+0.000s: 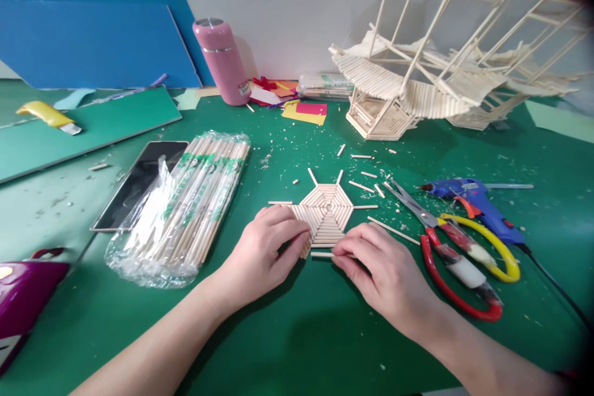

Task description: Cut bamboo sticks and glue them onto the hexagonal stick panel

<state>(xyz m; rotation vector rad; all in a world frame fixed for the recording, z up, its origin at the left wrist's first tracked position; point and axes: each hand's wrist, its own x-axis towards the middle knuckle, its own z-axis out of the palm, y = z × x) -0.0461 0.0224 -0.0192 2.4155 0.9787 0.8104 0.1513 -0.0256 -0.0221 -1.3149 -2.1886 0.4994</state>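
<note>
An eight-sided web of short wooden sticks (pixel 328 213) lies flat on the green table, with thin spokes reaching past its edge. My left hand (pixel 271 241) has its fingers closed on the left edge of this stick web, covering part of it. In my right hand (pixel 378 260) a short wooden stick (pixel 322 254) is pinched between thumb and fingers, just below the web's front edge. A longer stick (pixel 393 230) rests beside my right hand, and several cut pieces (pixel 361 187) are scattered behind it.
Scissors (pixel 431 223) with red and yellow handles and a blue glue gun (pixel 477 201) lie at right. Bagged chopsticks (pixel 199 198) overlap a phone (pixel 139 185) at left. Behind stand a pink flask (pixel 223 62) and a stick-built pavilion (pixel 403 83). A utility knife (pixel 49 116) lies far left.
</note>
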